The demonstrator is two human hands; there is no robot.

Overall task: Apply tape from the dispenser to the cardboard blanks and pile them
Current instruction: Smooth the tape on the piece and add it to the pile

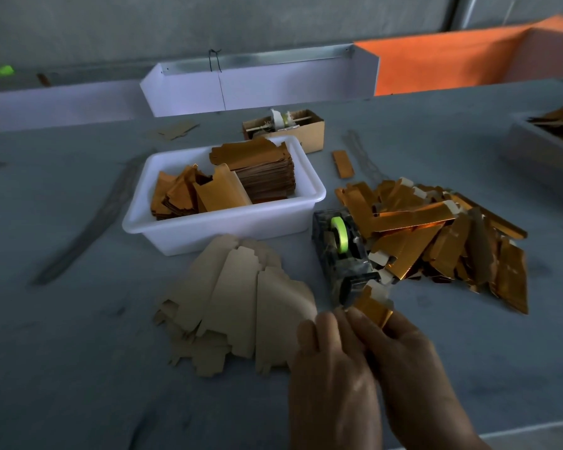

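Observation:
A clear tape dispenser (pixel 342 254) with a green tape roll stands mid-table. Just in front of its cutter, my left hand (pixel 332 362) and my right hand (pixel 410 355) together pinch one folded gold cardboard blank (pixel 372 308). A fanned heap of plain brown blanks (pixel 238 300) lies flat to the left of my hands. A loose pile of gold blanks (pixel 436 235) spreads to the right of the dispenser, touching it.
A white tub (pixel 221 228) behind the brown blanks holds stacked gold blanks. A small open cardboard box (pixel 306 131) sits behind it. A single gold strip (pixel 343 164) lies nearby. A grey tray (pixel 540 147) with blanks is at the far right.

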